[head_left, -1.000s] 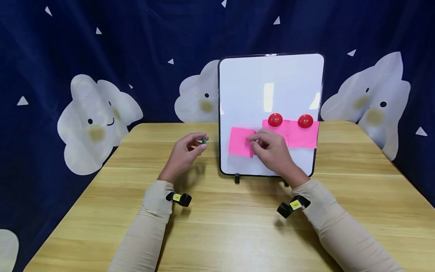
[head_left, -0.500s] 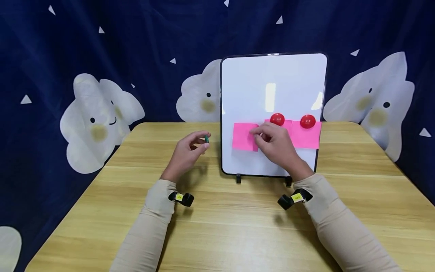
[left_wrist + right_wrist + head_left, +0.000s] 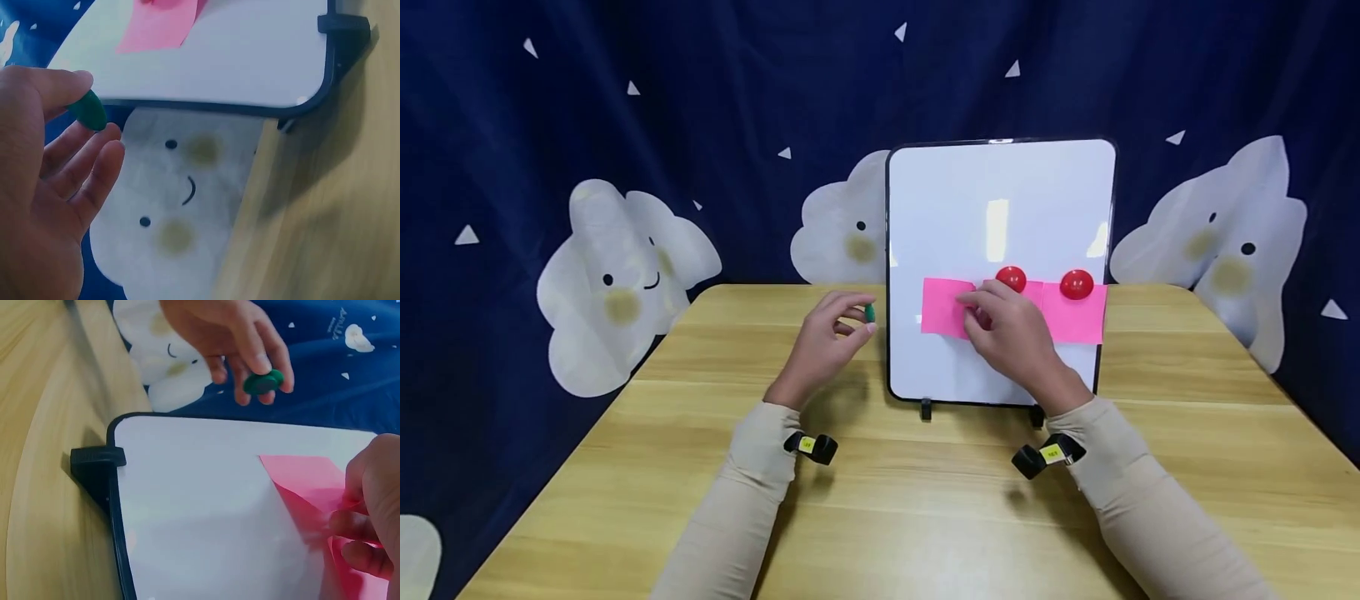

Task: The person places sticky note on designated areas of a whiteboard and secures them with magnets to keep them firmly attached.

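Note:
My left hand [image 3: 827, 342] pinches a small round green magnet [image 3: 263, 382] between thumb and fingertips, just left of the whiteboard [image 3: 940, 208]. A dark disc shows on the magnet's face in the right wrist view. With thumb and fingers, my right hand [image 3: 1011, 333] holds a pink sticky note [image 3: 942, 307] by its right side, against or just in front of the board's lower left; any small gap is hard to judge. Two more pink notes hang to the right, one partly behind my hand and the other a pink square [image 3: 1078, 321] in full view. Red domed magnets [image 3: 1077, 284] sit at their tops.
The whiteboard stands upright on black feet [image 3: 926, 409] on a wooden table [image 3: 895, 500]. A dark blue curtain [image 3: 737, 83] with cloud faces hangs behind. Each wrist wears a black camera [image 3: 811, 446].
The pink note in my right hand has moved right and straightened, coming closer to the other notes. My left hand with the green magnet has shifted slightly right, towards the board.

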Demonstrator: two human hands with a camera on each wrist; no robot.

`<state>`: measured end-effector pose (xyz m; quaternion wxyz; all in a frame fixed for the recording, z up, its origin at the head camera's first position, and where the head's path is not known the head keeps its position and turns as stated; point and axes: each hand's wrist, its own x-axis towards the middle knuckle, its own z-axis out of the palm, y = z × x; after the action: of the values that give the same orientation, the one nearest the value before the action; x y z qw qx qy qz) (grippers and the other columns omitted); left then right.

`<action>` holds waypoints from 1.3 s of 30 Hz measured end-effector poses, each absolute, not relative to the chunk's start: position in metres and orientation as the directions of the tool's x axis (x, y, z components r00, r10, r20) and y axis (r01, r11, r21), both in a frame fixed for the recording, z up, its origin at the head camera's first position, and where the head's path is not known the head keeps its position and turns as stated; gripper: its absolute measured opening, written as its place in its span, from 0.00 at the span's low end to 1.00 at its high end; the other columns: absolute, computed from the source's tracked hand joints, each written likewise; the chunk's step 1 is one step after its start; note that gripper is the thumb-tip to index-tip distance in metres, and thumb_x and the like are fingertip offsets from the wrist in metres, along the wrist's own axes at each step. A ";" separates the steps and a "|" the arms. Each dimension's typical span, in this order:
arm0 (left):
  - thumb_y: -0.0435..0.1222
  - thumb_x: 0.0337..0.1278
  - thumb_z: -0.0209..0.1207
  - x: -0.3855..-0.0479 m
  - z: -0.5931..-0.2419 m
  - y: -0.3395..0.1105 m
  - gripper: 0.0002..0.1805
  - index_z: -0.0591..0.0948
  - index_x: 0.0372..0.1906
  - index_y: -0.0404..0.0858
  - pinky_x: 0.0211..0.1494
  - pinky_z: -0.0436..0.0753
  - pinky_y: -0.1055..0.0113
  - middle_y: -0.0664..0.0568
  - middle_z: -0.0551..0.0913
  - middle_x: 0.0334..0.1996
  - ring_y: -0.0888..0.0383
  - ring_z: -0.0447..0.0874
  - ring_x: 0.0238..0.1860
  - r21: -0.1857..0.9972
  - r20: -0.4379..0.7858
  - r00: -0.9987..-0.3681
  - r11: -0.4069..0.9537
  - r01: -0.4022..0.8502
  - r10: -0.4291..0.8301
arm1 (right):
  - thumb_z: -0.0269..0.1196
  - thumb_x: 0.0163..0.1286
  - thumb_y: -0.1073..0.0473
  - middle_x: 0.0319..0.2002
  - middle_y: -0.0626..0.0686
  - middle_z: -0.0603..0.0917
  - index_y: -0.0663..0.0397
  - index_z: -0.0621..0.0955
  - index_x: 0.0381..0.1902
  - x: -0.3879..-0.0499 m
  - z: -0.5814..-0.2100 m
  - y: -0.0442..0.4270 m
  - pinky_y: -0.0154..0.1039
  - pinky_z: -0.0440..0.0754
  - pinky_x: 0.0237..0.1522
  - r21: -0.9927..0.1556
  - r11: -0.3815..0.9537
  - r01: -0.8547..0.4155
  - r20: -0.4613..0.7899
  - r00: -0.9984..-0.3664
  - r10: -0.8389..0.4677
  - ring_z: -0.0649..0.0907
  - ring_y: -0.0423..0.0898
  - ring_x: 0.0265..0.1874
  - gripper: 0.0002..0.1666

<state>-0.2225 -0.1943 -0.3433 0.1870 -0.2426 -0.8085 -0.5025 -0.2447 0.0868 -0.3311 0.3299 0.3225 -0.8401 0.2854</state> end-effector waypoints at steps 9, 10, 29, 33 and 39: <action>0.34 0.63 0.67 -0.228 -0.335 -0.166 0.19 0.82 0.58 0.37 0.43 0.84 0.63 0.53 0.80 0.51 0.58 0.81 0.46 0.599 0.665 -0.686 0.338 0.726 0.294 | 0.75 0.54 0.69 0.39 0.58 0.82 0.64 0.87 0.47 -0.243 -0.330 0.086 0.43 0.84 0.34 -0.225 0.644 -0.732 0.727 -0.565 -0.389 0.80 0.50 0.33 0.21; 0.34 0.63 0.66 -0.228 -0.332 -0.162 0.19 0.82 0.58 0.37 0.44 0.84 0.63 0.54 0.79 0.51 0.58 0.81 0.46 0.609 0.663 -0.691 0.329 0.722 0.288 | 0.75 0.54 0.70 0.38 0.58 0.81 0.64 0.87 0.47 -0.243 -0.330 0.086 0.43 0.84 0.34 -0.228 0.641 -0.733 0.728 -0.566 -0.388 0.80 0.50 0.33 0.21; 0.36 0.63 0.67 -0.243 -0.317 -0.121 0.21 0.82 0.60 0.39 0.44 0.84 0.64 0.55 0.78 0.54 0.60 0.81 0.48 0.623 0.695 -0.684 0.287 0.727 0.223 | 0.73 0.57 0.71 0.38 0.60 0.76 0.67 0.84 0.48 -0.245 -0.337 0.079 0.41 0.82 0.30 -0.270 0.635 -0.723 0.769 -0.559 -0.310 0.77 0.49 0.31 0.19; 0.34 0.62 0.67 -0.246 -0.317 -0.117 0.21 0.82 0.60 0.38 0.44 0.84 0.66 0.53 0.79 0.54 0.61 0.81 0.47 0.601 0.708 -0.675 0.326 0.730 0.209 | 0.74 0.56 0.71 0.39 0.60 0.76 0.68 0.85 0.49 -0.245 -0.337 0.078 0.42 0.84 0.32 -0.272 0.646 -0.713 0.764 -0.568 -0.305 0.78 0.49 0.32 0.21; 0.30 0.60 0.67 -0.249 -0.315 -0.113 0.21 0.82 0.59 0.34 0.42 0.84 0.68 0.49 0.79 0.54 0.59 0.81 0.45 0.570 0.736 -0.654 0.358 0.739 0.177 | 0.75 0.56 0.70 0.40 0.61 0.76 0.67 0.85 0.51 -0.243 -0.339 0.076 0.44 0.86 0.34 -0.253 0.669 -0.699 0.756 -0.574 -0.314 0.79 0.51 0.33 0.23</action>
<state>-0.2494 -0.1129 -0.3149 0.2915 -0.2970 -0.7709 -0.4823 -0.2434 0.0765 -0.3389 0.3505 0.3000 -0.8436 0.2747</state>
